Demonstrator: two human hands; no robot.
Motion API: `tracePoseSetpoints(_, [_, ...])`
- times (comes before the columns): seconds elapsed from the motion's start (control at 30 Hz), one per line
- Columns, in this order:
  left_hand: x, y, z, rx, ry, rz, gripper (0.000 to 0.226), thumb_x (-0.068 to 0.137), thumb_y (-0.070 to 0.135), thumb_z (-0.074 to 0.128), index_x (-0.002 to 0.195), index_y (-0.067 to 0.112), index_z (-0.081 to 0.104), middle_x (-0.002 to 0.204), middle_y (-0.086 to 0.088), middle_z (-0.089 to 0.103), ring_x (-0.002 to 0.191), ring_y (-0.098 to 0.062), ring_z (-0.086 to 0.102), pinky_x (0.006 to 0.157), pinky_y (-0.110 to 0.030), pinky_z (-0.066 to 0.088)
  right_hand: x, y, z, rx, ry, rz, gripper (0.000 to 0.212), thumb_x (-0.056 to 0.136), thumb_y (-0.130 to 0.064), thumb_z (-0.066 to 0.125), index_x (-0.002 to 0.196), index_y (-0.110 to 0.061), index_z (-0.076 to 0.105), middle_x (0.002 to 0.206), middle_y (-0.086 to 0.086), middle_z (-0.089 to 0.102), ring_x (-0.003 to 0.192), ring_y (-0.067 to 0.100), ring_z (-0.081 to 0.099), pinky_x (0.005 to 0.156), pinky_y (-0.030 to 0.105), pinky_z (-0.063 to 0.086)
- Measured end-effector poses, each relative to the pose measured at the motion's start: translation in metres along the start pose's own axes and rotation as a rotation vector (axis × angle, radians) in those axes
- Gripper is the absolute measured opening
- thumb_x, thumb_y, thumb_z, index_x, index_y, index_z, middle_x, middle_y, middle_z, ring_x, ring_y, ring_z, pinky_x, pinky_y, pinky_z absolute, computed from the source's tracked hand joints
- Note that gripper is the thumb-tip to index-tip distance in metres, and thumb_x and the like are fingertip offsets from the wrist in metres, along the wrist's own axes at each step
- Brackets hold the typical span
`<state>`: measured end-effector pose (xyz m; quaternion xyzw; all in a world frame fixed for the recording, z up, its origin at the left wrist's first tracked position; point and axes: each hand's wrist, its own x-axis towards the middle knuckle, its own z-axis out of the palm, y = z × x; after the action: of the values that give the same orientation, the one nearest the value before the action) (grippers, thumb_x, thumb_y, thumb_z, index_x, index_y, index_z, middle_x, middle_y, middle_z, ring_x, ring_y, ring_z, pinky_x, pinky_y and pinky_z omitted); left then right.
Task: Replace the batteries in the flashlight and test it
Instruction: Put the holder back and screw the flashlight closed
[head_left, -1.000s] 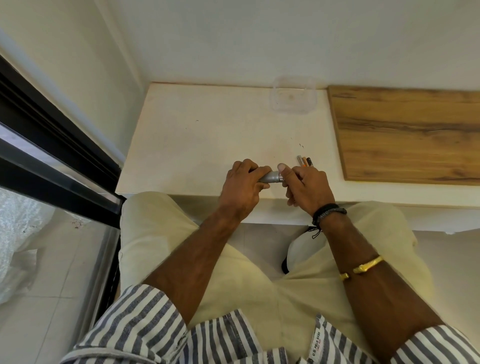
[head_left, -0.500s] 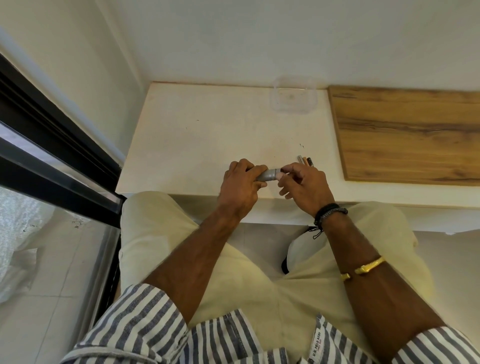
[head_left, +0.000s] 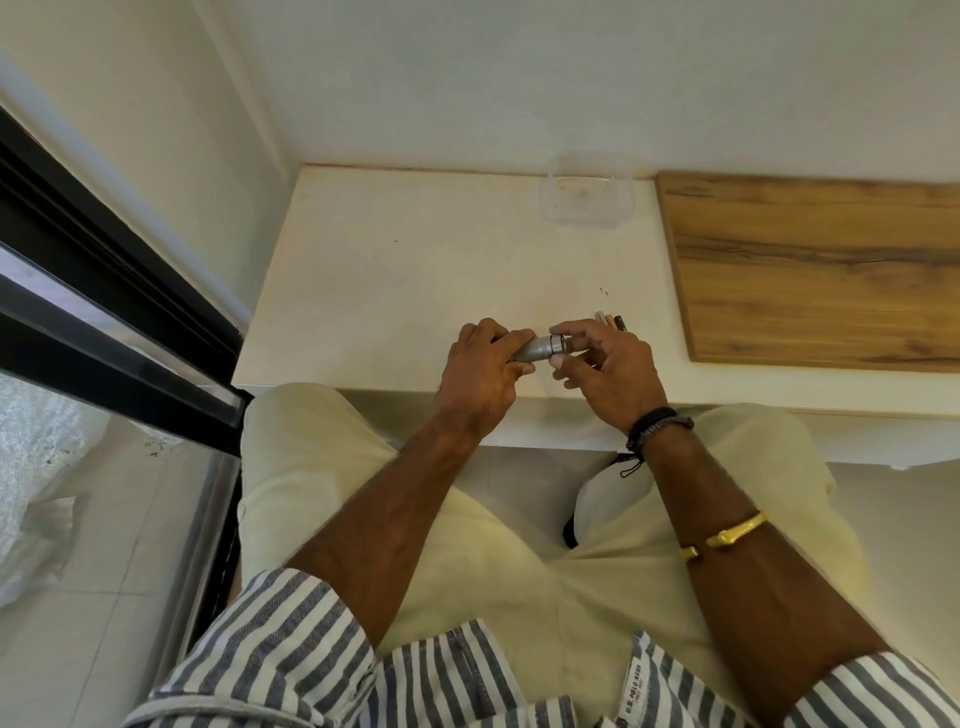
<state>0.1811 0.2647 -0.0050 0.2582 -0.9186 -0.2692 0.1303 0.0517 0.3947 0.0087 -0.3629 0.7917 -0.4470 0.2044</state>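
A small silver flashlight lies level between my hands, just above the near edge of the white counter. My left hand grips its body, fingers curled around it. My right hand pinches the flashlight's right end between thumb and forefinger; the other fingers are loosely bent. Several batteries lie side by side on the counter right behind my right hand, partly hidden by it.
A clear plastic container stands at the back of the counter against the wall. A wooden board covers the counter's right part. A dark window frame runs along the left. My knees are under the counter edge.
My right hand has drawn back along the flashlight, so more of the silver body and its ringed right end now shows between the hands. The left hand has stayed put.
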Motion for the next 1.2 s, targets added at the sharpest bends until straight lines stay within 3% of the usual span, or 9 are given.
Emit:
tracePoseSetpoints(0.13, [0.0004,0.0019,-0.0013,0.022,0.001,0.033,0.034,0.097,0.024,0.061,0.131,0.019,0.061,0.111,-0.008,0.058,0.103,-0.024,0.047,0.086,-0.034,0.044,-0.0015,-0.004,-0.0017,-0.023,0.02,0.062,0.022,0.096,-0.035,0.068,0.102,-0.014,0.071,0.075,-0.002,0.074,0.058,0.007,0.071,0.059,0.023,0.061])
tracePoseSetpoints(0.23, [-0.0005,0.0036,-0.001,0.025,-0.007,0.064,0.034,0.097,0.024,0.061,0.13,0.02,0.061,0.111,-0.008,0.058,0.103,-0.024,0.047,0.086,-0.033,0.043,-0.0033,-0.0062,-0.0023,-0.103,0.048,0.122,0.048,0.095,-0.057,0.059,0.079,-0.014,0.07,0.06,-0.002,0.07,0.045,0.009,0.067,0.053,0.027,0.06])
tracePoseSetpoints(0.3, [-0.0007,0.0037,-0.0005,0.017,0.0,0.065,0.034,0.096,0.023,0.062,0.13,0.018,0.061,0.111,-0.009,0.059,0.102,-0.025,0.048,0.085,-0.035,0.044,-0.0031,-0.0055,-0.0015,-0.125,0.073,0.14,0.053,0.093,-0.063,0.057,0.077,-0.015,0.07,0.059,-0.002,0.069,0.044,0.01,0.067,0.055,0.031,0.062])
tracePoseSetpoints(0.43, [0.0003,0.0001,-0.0002,-0.001,-0.007,0.018,0.035,0.097,0.023,0.06,0.131,0.019,0.061,0.112,-0.009,0.059,0.104,-0.025,0.048,0.086,-0.036,0.046,-0.0005,-0.0043,-0.0015,-0.03,0.011,0.073,0.035,0.088,-0.042,0.076,0.118,-0.027,0.065,0.1,-0.006,0.072,0.073,0.011,0.075,0.068,0.03,0.063])
tracePoseSetpoints(0.57, [0.0,-0.0017,-0.0004,-0.008,-0.01,-0.01,0.037,0.096,0.023,0.061,0.133,0.018,0.06,0.113,-0.009,0.058,0.104,-0.025,0.048,0.088,-0.037,0.046,0.0001,-0.0015,-0.0002,-0.033,-0.011,-0.004,0.036,0.088,-0.011,0.077,0.12,-0.025,0.07,0.105,-0.007,0.071,0.077,0.011,0.074,0.073,0.033,0.065])
tracePoseSetpoints(0.77, [-0.0002,0.0011,-0.0017,0.012,-0.012,0.019,0.035,0.097,0.023,0.06,0.132,0.019,0.06,0.113,-0.008,0.058,0.104,-0.024,0.047,0.088,-0.035,0.045,-0.0017,-0.0039,-0.0011,0.001,0.03,0.041,0.019,0.095,-0.026,0.071,0.107,-0.013,0.073,0.082,0.0,0.076,0.067,0.01,0.075,0.067,0.031,0.064])
tracePoseSetpoints(0.93, [-0.0017,0.0039,-0.0018,0.008,0.001,0.071,0.033,0.097,0.022,0.059,0.129,0.018,0.061,0.109,-0.009,0.058,0.101,-0.025,0.048,0.085,-0.036,0.044,-0.0028,-0.0056,-0.0019,-0.084,0.068,0.115,0.042,0.096,-0.052,0.06,0.083,-0.013,0.069,0.065,0.003,0.071,0.051,0.01,0.069,0.061,0.032,0.063])
tracePoseSetpoints(1.1, [0.0001,0.0015,0.0001,-0.016,-0.011,0.017,0.034,0.097,0.024,0.059,0.131,0.019,0.06,0.111,-0.007,0.057,0.104,-0.024,0.047,0.088,-0.039,0.047,-0.0008,-0.0065,-0.002,0.068,-0.015,0.155,0.037,0.095,-0.041,0.067,0.125,-0.021,0.061,0.103,0.001,0.071,0.07,0.01,0.075,0.062,0.025,0.062])
tracePoseSetpoints(1.2, [0.0004,0.0,0.0006,-0.02,-0.004,-0.003,0.036,0.097,0.024,0.059,0.132,0.019,0.059,0.111,-0.008,0.057,0.103,-0.025,0.047,0.088,-0.04,0.047,0.0,-0.005,-0.0027,0.089,-0.053,0.055,0.037,0.093,-0.016,0.072,0.129,-0.022,0.063,0.115,0.005,0.071,0.083,0.017,0.076,0.07,0.031,0.064])
